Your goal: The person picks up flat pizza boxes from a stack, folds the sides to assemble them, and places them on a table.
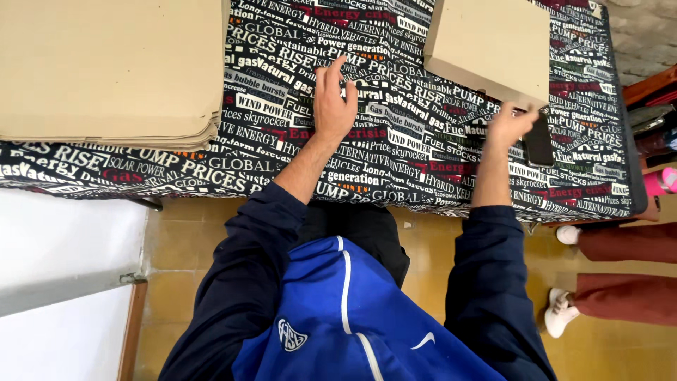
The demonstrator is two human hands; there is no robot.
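On the table covered by a black cloth [395, 152] printed all over with white and red lettering, the person's right hand [509, 125] reaches to the near edge of a flat tan cardboard box [490, 46] lying far and to the right, fingers curled at its lower rim; whether they have truly gripped it I cannot tell, since the box edge hides the fingertips. The left hand [333, 102] rests open and released on the bare cloth near the middle, fingers spread, holding nothing. The step in hand looks like drawing that box nearer; by my judgement this calls for a firm pinch on the thin rim and a slide over the cloth. A dark slim phone-like object [538, 143] lies just beside the right hand. At far left a thick stack of flat, matte tan cardboard sheets [109, 67] sits with slightly ragged edges.
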